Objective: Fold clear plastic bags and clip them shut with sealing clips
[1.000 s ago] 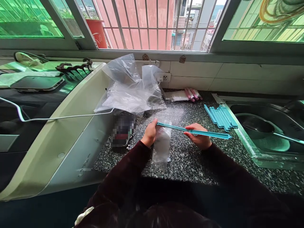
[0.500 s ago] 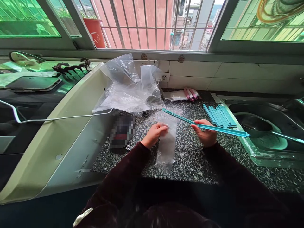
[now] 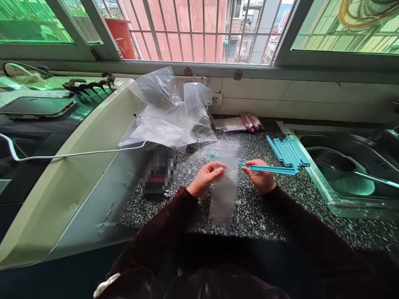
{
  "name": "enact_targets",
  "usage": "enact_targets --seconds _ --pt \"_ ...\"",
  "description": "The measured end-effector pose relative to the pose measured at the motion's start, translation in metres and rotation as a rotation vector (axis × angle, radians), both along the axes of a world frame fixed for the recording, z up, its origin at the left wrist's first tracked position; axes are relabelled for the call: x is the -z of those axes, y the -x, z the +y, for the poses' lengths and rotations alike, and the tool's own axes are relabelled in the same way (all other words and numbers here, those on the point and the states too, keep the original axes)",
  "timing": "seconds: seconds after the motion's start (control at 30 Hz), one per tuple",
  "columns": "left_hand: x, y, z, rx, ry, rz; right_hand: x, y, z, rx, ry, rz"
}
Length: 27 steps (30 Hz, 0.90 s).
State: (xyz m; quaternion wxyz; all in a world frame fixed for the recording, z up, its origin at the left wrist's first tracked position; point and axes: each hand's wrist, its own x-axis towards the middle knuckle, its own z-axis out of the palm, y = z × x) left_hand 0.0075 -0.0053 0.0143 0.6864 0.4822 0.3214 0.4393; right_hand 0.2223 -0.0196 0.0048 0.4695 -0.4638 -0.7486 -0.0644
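Observation:
Pinched in my left hand (image 3: 207, 177) is a small clear plastic bag (image 3: 223, 199), held near its top edge and hanging over the counter. My right hand (image 3: 261, 176) grips a long blue bag sealing clip (image 3: 272, 168), which is hinged partway and spread at a slight angle. The clip's thin left end passes behind the top of the bag and shows again beyond it. To the right of my right hand, several more blue sealing clips (image 3: 287, 151) lie side by side on the counter.
A heap of clear plastic bags (image 3: 170, 124) lies at the back left. Behind are packets with pink clips (image 3: 251, 122). A sink (image 3: 330, 203) holding a pan (image 3: 332, 160) is at right. A blurred dark object (image 3: 158, 170) and a white cable (image 3: 77, 154) are at left.
My right hand has moved left with the blue clip, bringing its thin end behind the bag's top. My left hand has lifted the bag slightly and moved it right.

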Motion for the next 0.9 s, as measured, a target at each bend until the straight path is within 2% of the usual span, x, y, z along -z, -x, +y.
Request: enact_targets --seconds 0.2,0.47,0.7,0.9 --pt "0.002 -0.001 0.0 0.094 0.094 -0.025 -0.003 0.007 -0.003 -0.039 -0.035 -0.039" --pt "0.0 -0.003 0.0 0.146 0.204 -0.082 -0.008 0.006 -0.008 -0.071 0.006 -0.033" --pt "-0.002 -0.003 0.002 0.095 0.209 -0.122 -0.01 0.005 -0.009 -0.09 0.073 -0.03" --pt "0.0 -0.002 0.007 0.017 0.235 -0.133 -0.011 0.006 -0.009 -0.131 0.06 -0.022"
